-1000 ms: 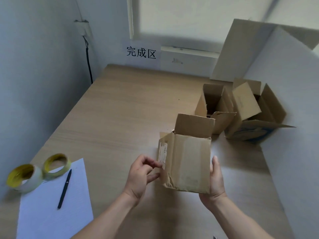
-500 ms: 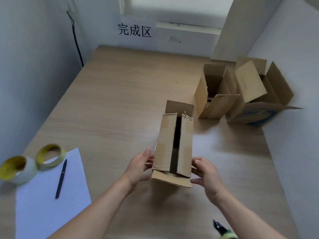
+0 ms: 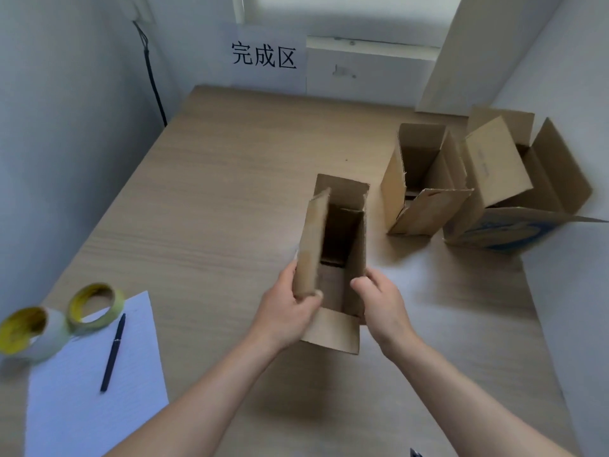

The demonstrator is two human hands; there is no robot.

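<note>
As if to be spread open, cardboard box (image 3: 333, 329) is held: left flap (image 3: 311, 249) pinched by left grip (image 3: 290, 308), right wall (image 3: 357, 245) clasped by right grip (image 3: 382, 301).

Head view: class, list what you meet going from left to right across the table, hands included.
In order: white tape roll → yellow-green tape roll → left hand → held box → right hand → small open carton → blue-printed carton.

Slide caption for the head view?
Left hand and right hand grip an open cardboard box at a wooden table.
</note>
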